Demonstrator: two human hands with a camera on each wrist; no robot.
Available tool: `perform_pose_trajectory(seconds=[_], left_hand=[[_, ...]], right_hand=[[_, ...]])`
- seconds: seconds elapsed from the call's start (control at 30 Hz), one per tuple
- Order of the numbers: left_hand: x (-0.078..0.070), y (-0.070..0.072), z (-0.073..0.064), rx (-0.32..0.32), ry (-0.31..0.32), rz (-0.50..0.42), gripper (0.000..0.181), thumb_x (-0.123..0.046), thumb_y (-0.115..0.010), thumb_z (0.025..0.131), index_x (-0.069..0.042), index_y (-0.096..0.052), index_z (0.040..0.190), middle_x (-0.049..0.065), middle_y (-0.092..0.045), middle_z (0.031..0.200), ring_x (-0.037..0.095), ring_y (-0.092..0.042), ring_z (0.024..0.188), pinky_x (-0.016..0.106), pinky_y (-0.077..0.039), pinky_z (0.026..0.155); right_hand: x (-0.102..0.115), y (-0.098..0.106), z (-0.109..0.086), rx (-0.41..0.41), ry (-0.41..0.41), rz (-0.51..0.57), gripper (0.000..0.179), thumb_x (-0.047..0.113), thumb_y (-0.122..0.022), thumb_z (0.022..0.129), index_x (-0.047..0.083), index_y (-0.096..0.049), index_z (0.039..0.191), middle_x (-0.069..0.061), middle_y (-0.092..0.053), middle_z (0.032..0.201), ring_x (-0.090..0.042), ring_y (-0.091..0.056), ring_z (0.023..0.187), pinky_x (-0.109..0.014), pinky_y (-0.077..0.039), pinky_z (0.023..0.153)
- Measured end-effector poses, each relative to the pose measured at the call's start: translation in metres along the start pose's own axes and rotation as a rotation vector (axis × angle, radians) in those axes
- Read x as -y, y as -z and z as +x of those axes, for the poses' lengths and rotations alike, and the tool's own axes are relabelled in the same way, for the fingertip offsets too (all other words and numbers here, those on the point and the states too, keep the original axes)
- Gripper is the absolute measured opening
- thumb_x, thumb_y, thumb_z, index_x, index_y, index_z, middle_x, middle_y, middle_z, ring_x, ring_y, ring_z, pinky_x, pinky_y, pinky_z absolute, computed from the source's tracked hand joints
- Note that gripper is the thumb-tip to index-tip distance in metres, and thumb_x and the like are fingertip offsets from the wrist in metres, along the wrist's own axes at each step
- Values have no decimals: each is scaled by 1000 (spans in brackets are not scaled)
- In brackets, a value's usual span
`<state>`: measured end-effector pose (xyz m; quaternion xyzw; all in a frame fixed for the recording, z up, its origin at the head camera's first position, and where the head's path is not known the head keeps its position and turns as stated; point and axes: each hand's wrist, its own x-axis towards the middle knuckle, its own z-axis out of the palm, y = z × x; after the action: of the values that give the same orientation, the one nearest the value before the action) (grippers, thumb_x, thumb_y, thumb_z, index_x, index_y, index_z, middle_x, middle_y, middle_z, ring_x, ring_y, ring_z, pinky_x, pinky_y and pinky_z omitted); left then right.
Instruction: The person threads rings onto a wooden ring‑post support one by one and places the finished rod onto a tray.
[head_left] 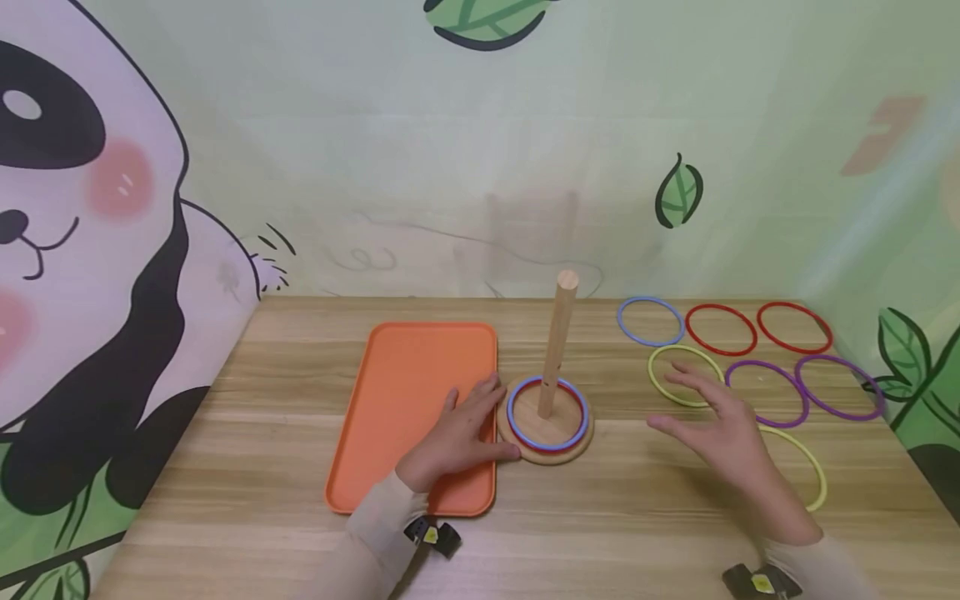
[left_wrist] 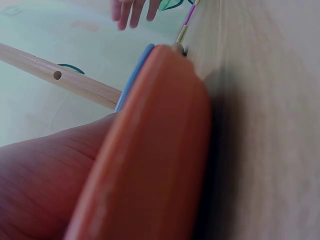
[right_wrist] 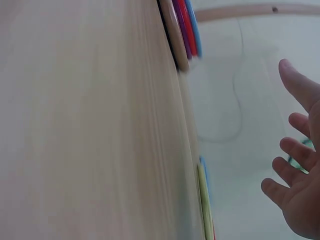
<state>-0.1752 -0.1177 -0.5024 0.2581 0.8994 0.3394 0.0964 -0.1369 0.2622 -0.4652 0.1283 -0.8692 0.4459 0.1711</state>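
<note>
A round wooden base (head_left: 550, 457) with an upright wooden peg (head_left: 558, 342) stands on the table. Around the peg lie a blue ring (head_left: 584, 429), a red ring (right_wrist: 187, 29) and a purple ring (right_wrist: 184, 31), stacked on the base. My left hand (head_left: 457, 437) reaches across the orange tray (head_left: 420, 358), its spread fingertips and thumb at the left edge of the base. To the right, my right hand (head_left: 723, 437) hovers with fingers and thumb apart and nothing between them. Below its fingertips is a yellow-green ring (head_left: 651, 379); another yellow-green ring (head_left: 816, 467) is partly hidden behind this hand.
At the back right lie a loose blue ring (head_left: 619, 321) and two red rings, one the middle red ring (head_left: 720, 352), the other the far red ring (head_left: 795, 350). Two purple rings, including the outer purple ring (head_left: 840, 415), lie before them. A panda-printed wall (head_left: 390, 167) borders the table.
</note>
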Motion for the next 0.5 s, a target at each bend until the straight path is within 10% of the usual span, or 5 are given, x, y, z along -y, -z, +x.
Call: perform_pose_trajectory(seconds=[0.2,0.5], left_hand=[[1,0,0,1,2,5,100,-51,-82,89,-6,-35,165,11,-20,175,26,-14,163,60,5,127],[0,0,0,4,9,1,100,-51,-82,89,-7,-34,165,10,-20,175,26,-13,162,58,6,127]], right_hand=[[-11,30,-16,-37,-94,-59,61,12,-94,81,7,-70,137,-15,-57,154,13,-43,134,-6,-34,105],[-43,74,-43,-57,-256,-152,65,24,-90,88,4,-64,143,8,-43,164,-20,-38,152,-25,-23,123]])
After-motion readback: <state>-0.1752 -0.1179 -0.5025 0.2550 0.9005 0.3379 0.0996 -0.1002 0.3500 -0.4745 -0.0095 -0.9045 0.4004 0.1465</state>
